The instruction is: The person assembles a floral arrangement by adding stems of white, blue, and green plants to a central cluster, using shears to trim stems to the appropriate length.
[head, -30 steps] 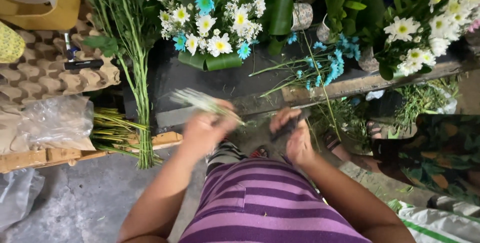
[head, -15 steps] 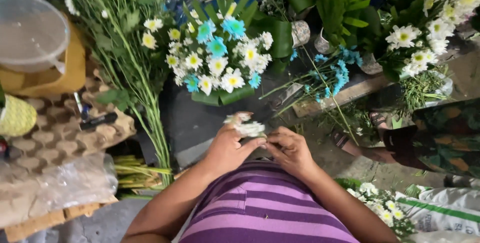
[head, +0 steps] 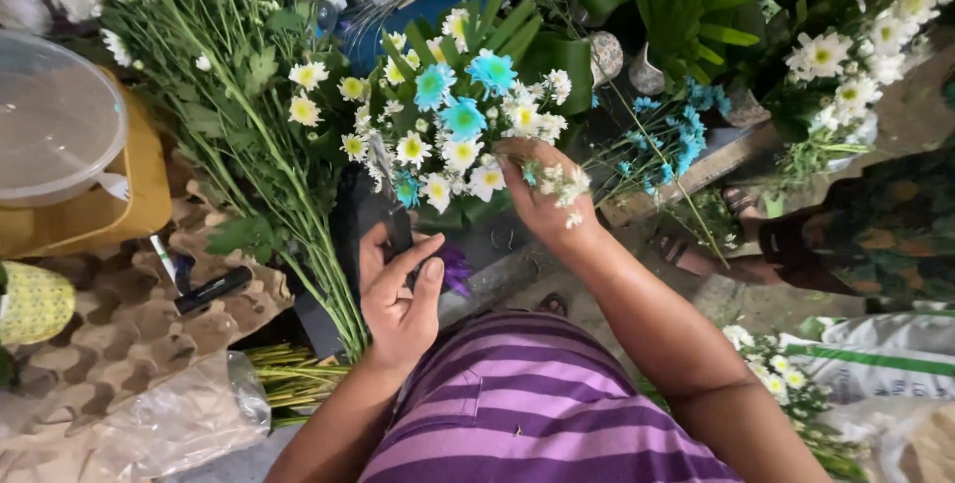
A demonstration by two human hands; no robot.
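The right hand (head: 542, 199) pinches a sprig of small white flowers (head: 559, 183) at the daisy arrangement (head: 453, 135); the sprig looks light and easily crushed, best held by its stem. The left hand (head: 398, 294) grips what may be dark shears (head: 390, 206).

At your lower left lies a crumpled clear plastic bag (head: 169, 421). At your lower right sits a white woven sack (head: 885, 364) with a green stripe, text unreadable.
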